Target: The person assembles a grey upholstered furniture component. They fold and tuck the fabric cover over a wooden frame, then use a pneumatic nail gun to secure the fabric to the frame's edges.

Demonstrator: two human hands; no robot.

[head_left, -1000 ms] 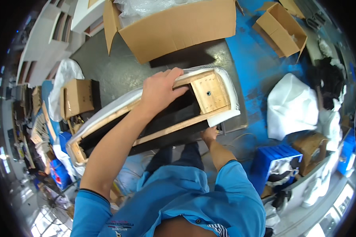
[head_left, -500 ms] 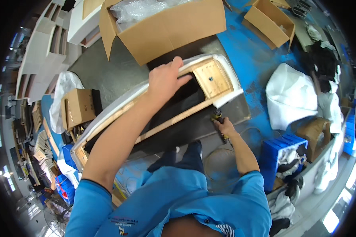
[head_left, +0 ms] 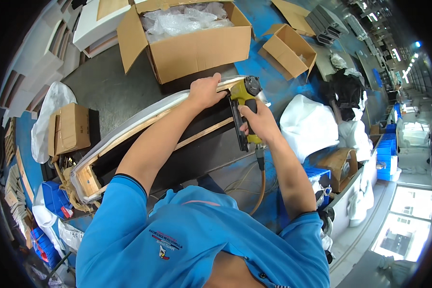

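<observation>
A long padded wooden frame [head_left: 204,133] with a curved far side lies on the dark worktable, its inside black. White wrapping [head_left: 138,115] covers its outer edge. My left hand [head_left: 207,92] is closed over the far rail near the right end, pinching the wrapped edge. In my right hand [head_left: 260,120] is a yellow-and-black pneumatic staple gun [head_left: 251,87], gripped by its handle and held over the frame's right end. The gun hides most of that end, and whether its nose touches the wood cannot be made out. An air hose [head_left: 262,185] hangs from the handle.
Beyond the frame stands a large open cardboard box [head_left: 201,57] with bubble wrap. A smaller open carton [head_left: 288,50] is at the far right, and a brown box [head_left: 71,128] at the left. White sheeting [head_left: 308,126] bulges beside my right arm. Blue bins [head_left: 388,149] stand further right.
My right hand has raised the staple gun from beside the table's near edge to above the frame's right end. The left hand remains on the far rail. The view has shifted.
</observation>
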